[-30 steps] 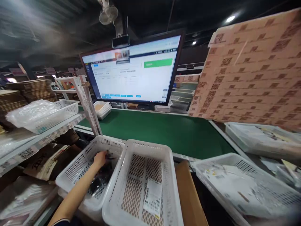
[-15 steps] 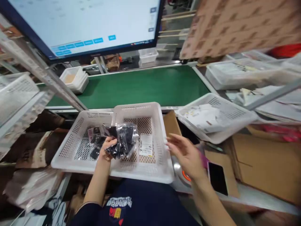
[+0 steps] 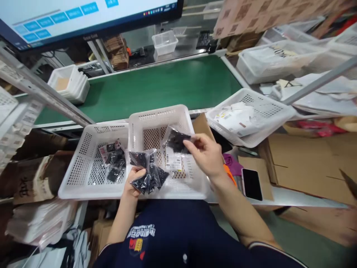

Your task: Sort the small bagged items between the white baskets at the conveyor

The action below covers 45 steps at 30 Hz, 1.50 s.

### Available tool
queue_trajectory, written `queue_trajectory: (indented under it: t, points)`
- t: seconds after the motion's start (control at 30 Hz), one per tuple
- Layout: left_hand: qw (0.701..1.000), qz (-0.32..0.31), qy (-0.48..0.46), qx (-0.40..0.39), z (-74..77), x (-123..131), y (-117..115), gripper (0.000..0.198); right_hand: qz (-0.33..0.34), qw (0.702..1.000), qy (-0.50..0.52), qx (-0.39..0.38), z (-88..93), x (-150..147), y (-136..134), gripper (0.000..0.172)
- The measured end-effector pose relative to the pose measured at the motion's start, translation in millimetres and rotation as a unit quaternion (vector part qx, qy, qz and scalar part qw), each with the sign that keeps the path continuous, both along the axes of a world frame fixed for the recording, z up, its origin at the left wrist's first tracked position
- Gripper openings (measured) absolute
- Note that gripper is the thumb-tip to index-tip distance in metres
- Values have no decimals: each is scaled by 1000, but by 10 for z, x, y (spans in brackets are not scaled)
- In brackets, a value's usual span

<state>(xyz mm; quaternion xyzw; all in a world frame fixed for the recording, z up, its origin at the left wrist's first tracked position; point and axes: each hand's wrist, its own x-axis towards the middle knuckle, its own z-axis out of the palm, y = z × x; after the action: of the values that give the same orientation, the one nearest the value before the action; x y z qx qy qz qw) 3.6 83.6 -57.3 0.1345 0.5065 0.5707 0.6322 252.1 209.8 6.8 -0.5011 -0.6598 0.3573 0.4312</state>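
My left hand is closed on several clear plastic bags with black contents, held low over the right-hand white basket. In my right hand is one more clear bag of black items, pinched between thumb and fingers above the same basket. Below it, a white printed label slip lies on the basket floor. The left-hand white basket contains several small bags of black items. What exactly the bags contain I cannot make out.
A green conveyor belt runs behind the baskets, below a monitor. To the right are a tilted white basket holding white packets, a phone, and cardboard. A metal post slants at left.
My right hand has moved left from beside the basket's right edge and now holds a bag. My left hand still grips its bags, a little lower and further right. The camera view has tilted down.
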Motion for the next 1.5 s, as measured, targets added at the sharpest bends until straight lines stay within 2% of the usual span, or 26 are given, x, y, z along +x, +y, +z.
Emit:
queue_trajectory:
  t: [0.07,0.1,0.17,0.23,0.3,0.33,0.4,0.47,0.57,0.6,0.67,0.77,0.83,0.93,1.0,1.07,1.13,1.17,1.2,1.23,1.27,1.3,1.37,1.4,1.43,1.5]
  points:
    - [1000,2,1,13,22,19,5,52,-31,995,-71,61,54,-27,93,61]
    - [1000,-11,2,22,26,31,9,50,-12,994,-85,62,85,-58,109,75]
    - [998,-55,1,36,25,61,14,45,101,992,-69,3,148,-151,76,88]
    - [994,-101,1,43,24,97,8,42,249,965,-48,-70,194,-263,-6,72]
    - [991,-125,-8,43,39,138,-12,42,333,938,-45,-83,209,-367,-59,40]
    - [991,-125,-18,44,57,158,-25,45,340,937,-38,-70,204,-406,-51,27]
    - [991,-119,-46,43,109,190,-55,55,300,953,-1,-43,170,-448,45,22]
    - [990,-117,-65,37,164,207,-80,62,215,976,23,-12,117,-435,212,31]
    - [992,-106,-65,27,185,203,-90,59,85,994,-55,47,41,-341,392,65]
    - [993,-95,-63,28,171,195,-84,57,77,992,-84,48,21,-301,390,76]
    - [995,-69,-56,35,125,172,-59,52,136,986,-100,-10,-17,-231,272,81]
    - [997,-45,-37,45,66,147,-4,49,300,941,-80,-137,-92,-198,-76,58]
    - [998,-40,-14,38,60,153,24,50,329,930,-76,-144,-156,-228,-284,41]
    - [999,-44,12,22,85,197,25,55,286,952,-41,-97,-236,-284,-383,25]
    - [999,-44,2,12,98,226,-2,58,261,961,-27,-92,-260,-279,-297,22]
    - [999,-42,-24,-1,95,231,-32,60,206,974,-52,-78,-258,-229,-143,25]
    - [998,-34,-45,-6,73,213,-44,59,115,986,-118,-30,-241,-161,-6,40]
    - [998,-25,-51,-7,59,203,-40,59,85,985,-150,1,-231,-136,30,54]
    - [998,-11,-55,-7,46,198,-29,58,86,981,-173,32,-223,-125,33,69]
    - [998,7,-56,-8,35,202,-13,56,126,973,-184,61,-219,-131,2,82]
    - [998,29,-57,-8,29,218,5,53,202,958,-183,88,-219,-156,-61,89]
    - [997,49,-61,-8,30,247,21,49,296,932,-177,114,-224,-194,-148,88]
    - [994,68,-86,0,53,329,37,44,433,870,-170,164,-247,-278,-337,69]
    - [992,61,-106,7,75,369,33,44,459,851,-170,187,-261,-305,-411,59]
    - [991,41,-125,17,102,394,24,50,460,847,-167,209,-274,-314,-455,54]
    - [991,-29,-119,49,174,357,-4,74,416,866,-138,242,-287,-271,-430,57]
